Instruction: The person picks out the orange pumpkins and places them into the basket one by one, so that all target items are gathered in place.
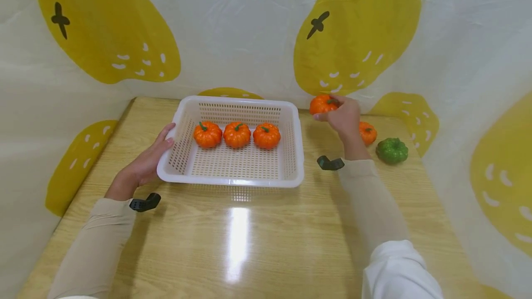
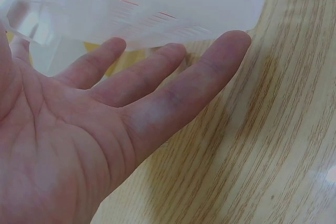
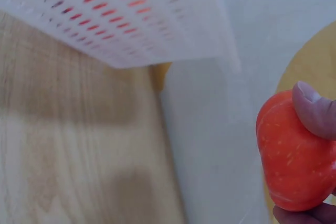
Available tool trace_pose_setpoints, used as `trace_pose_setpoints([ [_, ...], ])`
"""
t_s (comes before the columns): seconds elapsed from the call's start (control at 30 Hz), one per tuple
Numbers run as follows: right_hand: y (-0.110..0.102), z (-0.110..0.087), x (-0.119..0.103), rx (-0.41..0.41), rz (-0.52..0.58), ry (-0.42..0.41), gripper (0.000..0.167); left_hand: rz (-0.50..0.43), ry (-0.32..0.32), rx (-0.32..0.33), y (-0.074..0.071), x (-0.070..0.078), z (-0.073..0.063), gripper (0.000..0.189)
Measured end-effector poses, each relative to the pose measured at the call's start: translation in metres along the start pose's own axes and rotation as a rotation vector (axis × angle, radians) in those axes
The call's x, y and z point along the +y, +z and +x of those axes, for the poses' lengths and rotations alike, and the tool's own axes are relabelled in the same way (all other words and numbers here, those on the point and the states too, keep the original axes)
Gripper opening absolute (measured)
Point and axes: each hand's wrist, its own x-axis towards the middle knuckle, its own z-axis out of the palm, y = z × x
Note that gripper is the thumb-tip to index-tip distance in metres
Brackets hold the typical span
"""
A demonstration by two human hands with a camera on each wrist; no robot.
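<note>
Honestly, the likeliest slip is at my right hand (image 1: 344, 116): it pinches an orange pumpkin (image 1: 321, 104) between thumb and fingers, raised to the right of the basket (image 1: 232, 182) near the table's far edge, and the skin looks glossy, so a loose pinch could let it drop and roll against the printed cloth (image 1: 232, 26). My right sleeve (image 1: 374, 202) worries me too, since a careless swing of that arm could knock the loose orange pumpkin (image 1: 368, 133) lying beside my wrist, or the green pumpkin (image 1: 392, 151) just beyond it. My left hand (image 1: 143, 163) has its fingers spread and fairly straight, touching the basket's left side without wrapping round it; if they pressed unevenly, I think the basket could skid or tip and set its load rolling. I can't tell whether its base sits flat on the table (image 1: 316, 234). Counting up: one basket; three orange pumpkins inside, namely the left one (image 1: 208, 134), the middle one (image 1: 237, 135) and the right one (image 1: 267, 136), in a row towards the back wall; one more in my pinch and one on the table, so five orange altogether; one green; and two black wrist cameras (image 1: 330, 163), one at each of my wrists.
</note>
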Motion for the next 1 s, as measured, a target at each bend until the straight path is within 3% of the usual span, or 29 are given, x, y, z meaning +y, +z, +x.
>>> trace_pose_setpoints([
  [0.53,-0.003,-0.012,-0.037,-0.085,0.094,-0.034,0.084,-0.016,-0.018,0.002,-0.001,0.0,0.001,0.058],
  [1.0,0.008,-0.019,-0.057,-0.145,0.088,-0.067,0.081,-0.033,-0.019,0.0,-0.002,-0.001,0.002,0.057],
])
